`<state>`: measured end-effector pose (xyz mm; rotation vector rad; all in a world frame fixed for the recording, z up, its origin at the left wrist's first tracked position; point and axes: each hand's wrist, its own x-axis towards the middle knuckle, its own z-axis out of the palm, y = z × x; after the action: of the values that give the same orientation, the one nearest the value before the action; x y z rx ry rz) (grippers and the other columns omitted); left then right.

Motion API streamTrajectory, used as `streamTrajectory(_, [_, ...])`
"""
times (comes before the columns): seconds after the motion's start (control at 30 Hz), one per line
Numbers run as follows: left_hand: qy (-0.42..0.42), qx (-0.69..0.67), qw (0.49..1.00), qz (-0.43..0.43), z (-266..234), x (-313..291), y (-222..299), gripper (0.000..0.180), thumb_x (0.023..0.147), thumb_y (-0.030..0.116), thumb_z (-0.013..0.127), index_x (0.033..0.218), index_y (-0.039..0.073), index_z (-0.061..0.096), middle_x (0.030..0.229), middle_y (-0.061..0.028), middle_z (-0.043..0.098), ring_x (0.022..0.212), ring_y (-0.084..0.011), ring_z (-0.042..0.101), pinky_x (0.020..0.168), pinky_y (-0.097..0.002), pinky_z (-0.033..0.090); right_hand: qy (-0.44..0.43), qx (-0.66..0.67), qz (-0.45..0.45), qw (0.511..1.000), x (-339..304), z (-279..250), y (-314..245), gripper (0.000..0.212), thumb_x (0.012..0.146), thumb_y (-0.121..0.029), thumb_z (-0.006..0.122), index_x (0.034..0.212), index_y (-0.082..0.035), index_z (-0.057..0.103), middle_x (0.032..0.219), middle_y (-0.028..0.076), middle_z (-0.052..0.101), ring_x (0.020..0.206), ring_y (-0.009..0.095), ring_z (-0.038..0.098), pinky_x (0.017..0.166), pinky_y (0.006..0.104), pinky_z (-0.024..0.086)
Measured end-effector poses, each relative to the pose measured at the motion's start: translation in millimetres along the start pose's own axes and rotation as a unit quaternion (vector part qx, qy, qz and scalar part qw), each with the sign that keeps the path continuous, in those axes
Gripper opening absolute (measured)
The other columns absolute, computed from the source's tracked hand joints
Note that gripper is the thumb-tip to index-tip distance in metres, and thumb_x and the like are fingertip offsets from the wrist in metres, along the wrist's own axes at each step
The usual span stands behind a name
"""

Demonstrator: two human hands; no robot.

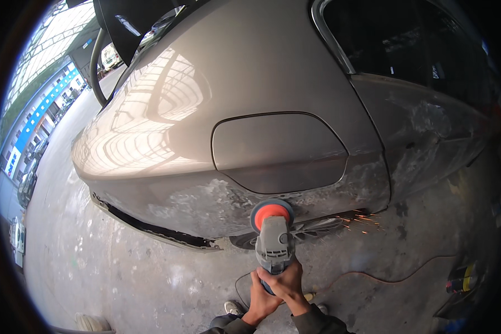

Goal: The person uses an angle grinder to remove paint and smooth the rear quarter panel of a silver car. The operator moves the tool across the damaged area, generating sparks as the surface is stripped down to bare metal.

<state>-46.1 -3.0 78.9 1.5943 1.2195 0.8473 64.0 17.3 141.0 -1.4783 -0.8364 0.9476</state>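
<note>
Grinder (274,240) juts ahead, apparently gripped by both hands (286,283).

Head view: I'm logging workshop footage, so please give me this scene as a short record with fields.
Tool: grey grinder with a red-centred disc
Left hand: gripping the grinder's rear end
Right hand: also gripping the rear end
Disc position: at the car's lower side, below the fuel flap
Car: brownish-grey, glossy above, scuffed patches lower down
Sparks: orange, right of the disc
Wheel: partly visible beneath the bodywork
Floor: grey, marked with pale spots
</note>
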Motion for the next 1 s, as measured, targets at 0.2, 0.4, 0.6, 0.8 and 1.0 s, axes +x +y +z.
streamTrajectory(0.2, [0.003, 0.019, 1.000, 0.011, -6, -1, 10, 0.088, 0.065, 0.027, 0.090, 0.124, 0.000, 0.032, 0.103, -0.0266, 0.062, 0.098, -0.0424, 0.066, 0.079, -0.0476, 0.051, -0.012, -0.001, -0.017, 1.000, -1, 2, 0, 0.065, 0.069, -0.021, 0.082, 0.125, 0.001, 0.058, 0.108, 0.017, 0.071, 0.097, 0.025, 0.071, 0.085, 0.0359, 0.055])
streamTrajectory(0.4, [-0.011, 0.004, 0.997, -0.077, -11, 1, 23, 0.087, 0.066, 0.027, 0.089, 0.126, -0.001, 0.032, 0.105, -0.0272, 0.061, 0.102, -0.0432, 0.065, 0.079, -0.0481, 0.051, -0.023, -0.002, 0.001, 1.000, 2, 3, -4, 0.067, 0.069, -0.020, 0.082, 0.127, 0.001, 0.056, 0.109, 0.017, 0.071, 0.096, 0.025, 0.071, 0.085, 0.0362, 0.055])
streamTrajectory(0.6, [0.002, -0.005, 0.999, -0.033, -6, 0, 0, 0.090, 0.065, 0.025, 0.089, 0.129, 0.000, 0.030, 0.101, -0.0284, 0.063, 0.097, -0.0473, 0.065, 0.078, -0.0490, 0.052, -0.009, 0.008, -0.022, 1.000, 1, 5, -6, 0.065, 0.069, -0.020, 0.083, 0.124, 0.003, 0.057, 0.106, 0.017, 0.071, 0.094, 0.025, 0.071, 0.083, 0.0360, 0.056])
streamTrajectory(0.8, [0.010, 0.021, 1.000, 0.004, -7, -4, -15, 0.091, 0.065, 0.026, 0.089, 0.129, 0.000, 0.029, 0.100, -0.0298, 0.063, 0.094, -0.0486, 0.066, 0.076, -0.0493, 0.052, -0.009, 0.008, -0.021, 1.000, 3, 8, -4, 0.064, 0.069, -0.021, 0.082, 0.123, 0.003, 0.058, 0.104, 0.017, 0.071, 0.094, 0.025, 0.071, 0.083, 0.0360, 0.056])
streamTrajectory(1.0, [0.013, 0.022, 1.000, 0.009, -11, -6, 4, 0.092, 0.065, 0.027, 0.090, 0.129, -0.001, 0.029, 0.102, -0.0284, 0.063, 0.097, -0.0455, 0.066, 0.079, -0.0474, 0.052, -0.001, 0.020, -0.032, 0.999, -6, 10, -5, 0.065, 0.069, -0.021, 0.081, 0.124, 0.001, 0.057, 0.104, 0.017, 0.071, 0.093, 0.027, 0.071, 0.083, 0.0368, 0.056])
